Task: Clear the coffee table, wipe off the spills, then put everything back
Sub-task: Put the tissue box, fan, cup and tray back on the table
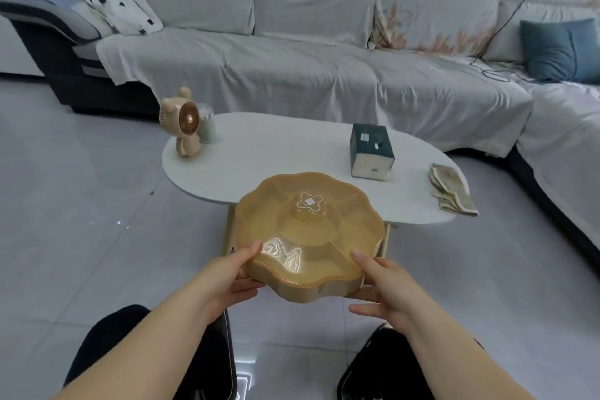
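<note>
So, snack box (308,234) between both hands (227,282) (380,292)

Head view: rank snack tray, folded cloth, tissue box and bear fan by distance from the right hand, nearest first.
1. snack tray: gripped by the right hand at its near right rim.
2. folded cloth: near right edge of the coffee table.
3. tissue box: farther back, right of centre.
4. bear fan: far left end.

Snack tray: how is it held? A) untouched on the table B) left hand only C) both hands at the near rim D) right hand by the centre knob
C: the left hand and right hand each grip the near rim of the snack tray, thumbs on top.
</note>
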The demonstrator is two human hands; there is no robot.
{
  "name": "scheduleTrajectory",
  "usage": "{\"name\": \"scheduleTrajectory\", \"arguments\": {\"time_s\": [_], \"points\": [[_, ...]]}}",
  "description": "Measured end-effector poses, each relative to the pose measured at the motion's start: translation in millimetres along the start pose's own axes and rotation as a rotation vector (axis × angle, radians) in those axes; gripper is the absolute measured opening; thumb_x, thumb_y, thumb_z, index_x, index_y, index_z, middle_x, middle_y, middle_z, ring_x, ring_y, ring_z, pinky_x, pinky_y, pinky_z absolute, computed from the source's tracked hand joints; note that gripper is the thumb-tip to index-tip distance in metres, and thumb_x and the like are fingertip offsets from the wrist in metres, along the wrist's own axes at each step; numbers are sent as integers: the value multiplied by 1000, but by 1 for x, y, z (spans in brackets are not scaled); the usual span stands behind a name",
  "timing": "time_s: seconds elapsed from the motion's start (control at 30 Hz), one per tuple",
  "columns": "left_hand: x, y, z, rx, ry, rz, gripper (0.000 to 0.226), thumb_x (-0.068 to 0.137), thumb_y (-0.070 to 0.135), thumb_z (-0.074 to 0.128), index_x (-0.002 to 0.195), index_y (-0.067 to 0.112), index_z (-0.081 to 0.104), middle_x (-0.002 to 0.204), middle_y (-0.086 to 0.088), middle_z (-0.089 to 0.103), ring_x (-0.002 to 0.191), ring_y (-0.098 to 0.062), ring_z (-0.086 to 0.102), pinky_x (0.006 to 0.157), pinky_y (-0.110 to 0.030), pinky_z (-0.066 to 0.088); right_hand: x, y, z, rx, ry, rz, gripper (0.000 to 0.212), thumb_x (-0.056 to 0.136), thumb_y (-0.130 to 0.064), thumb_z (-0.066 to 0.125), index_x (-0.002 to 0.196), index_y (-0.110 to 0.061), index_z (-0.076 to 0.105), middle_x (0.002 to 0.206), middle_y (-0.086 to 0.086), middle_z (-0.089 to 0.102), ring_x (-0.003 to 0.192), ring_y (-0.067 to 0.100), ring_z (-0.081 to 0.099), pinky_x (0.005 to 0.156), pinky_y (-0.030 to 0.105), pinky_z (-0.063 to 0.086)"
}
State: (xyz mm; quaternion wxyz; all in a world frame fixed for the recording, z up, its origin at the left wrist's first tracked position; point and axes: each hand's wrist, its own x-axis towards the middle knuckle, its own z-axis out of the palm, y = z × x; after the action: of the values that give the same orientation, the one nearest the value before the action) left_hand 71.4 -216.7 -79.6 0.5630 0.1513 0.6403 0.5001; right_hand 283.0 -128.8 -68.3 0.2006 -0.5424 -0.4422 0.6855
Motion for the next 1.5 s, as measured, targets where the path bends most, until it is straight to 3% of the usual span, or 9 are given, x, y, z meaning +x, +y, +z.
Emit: {"name": "scheduleTrajectory", "arguments": {"time_s": [0.17, 0.27, 0.47, 0.63, 0.87, 1.03, 1.23, 1.37, 1.5], "points": [[38, 22, 16, -4, 140, 59, 30, 85, 41, 51, 98, 13, 52, 82, -4, 59, 71, -15, 52, 67, -28, 42, 36, -30, 13, 23, 35, -29, 39, 85, -37, 57, 115, -14, 48, 106, 3, 55, 76, 23, 64, 45, 27, 56], [66, 36, 20, 54, 238, 95, 30, 87, 39, 50, 86, 9, 51, 67, -4, 46, 61, -16, 41, 58, -24, 35, 61, -49, 19, 4, 65, -68, 32, 84, -37, 58, 103, -14, 47, 84, -2, 52, 72, 22, 62, 42, 22, 55], [119, 63, 15, 115, 338, 141, 36, 87, 33, 51, 60, 9, 49, 57, -6, 43, 54, -19, 40, 57, -26, 38, 113, -74, 27, -17, 57, -86, 35, 86, -37, 55, 108, -11, 46, 83, 0, 52, 70, 22, 62, 43, 21, 55], [157, 80, 15, 145, 357, 181, 33, 87, 31, 53, 92, 0, 61, 61, -4, 47, 60, -21, 47, 74, -33, 44, 153, -84, 29, -11, 58, -81, 32, 87, -38, 52, 103, -12, 45, 82, 1, 53, 73, 23, 63, 47, 21, 56], [191, 96, 19, -8, 312, 194, 28, 87, 22, 55, 111, 8, 57, 101, -8, 58, 90, -27, 56, 78, -34, 45, 190, -97, 27, -98, 137, -75, 33, 84, -43, 54, 94, -12, 46, 79, -1, 50, 56, 21, 60, 52, 23, 54], [209, 101, 26, 39, 323, 226, 40, 85, 22, 57, 123, 10, 51, 111, -13, 59, 88, -26, 56, 76, -33, 46, 211, -99, 28, -198, 233, -89, 35, 87, -38, 50, 80, -5, 50, 66, 8, 49, 46, 19, 49, 49, 26, 46], [225, 106, 34, 68, 369, 261, 42, 85, 23, 56, 125, 13, 50, 99, -8, 55, 63, -14, 52, 80, -34, 48, 226, -106, 30, -138, 276, -96, 34, 87, -36, 52, 65, -11, 44, 61, 10, 50, 44, 19, 49, 42, 26, 46], [231, 110, 36, 71, 379, 268, 43, 84, 23, 58, 125, 11, 50, 86, -6, 57, 62, -16, 52, 87, -37, 48, 231, -112, 31, -167, 309, -113, 35, 86, -37, 52, 70, -7, 47, 60, 9, 49, 44, 19, 48, 44, 26, 45], [232, 111, 37, 125, 383, 273, 50, 85, 28, 56, 129, 11, 44, 104, -13, 59, 85, -29, 57, 97, -42, 45, 232, -112, 30, -227, 329, -166, 40, 87, -37, 51, 108, -3, 50, 87, 14, 55, 62, 22, 52, 59, 34, 49]]}}
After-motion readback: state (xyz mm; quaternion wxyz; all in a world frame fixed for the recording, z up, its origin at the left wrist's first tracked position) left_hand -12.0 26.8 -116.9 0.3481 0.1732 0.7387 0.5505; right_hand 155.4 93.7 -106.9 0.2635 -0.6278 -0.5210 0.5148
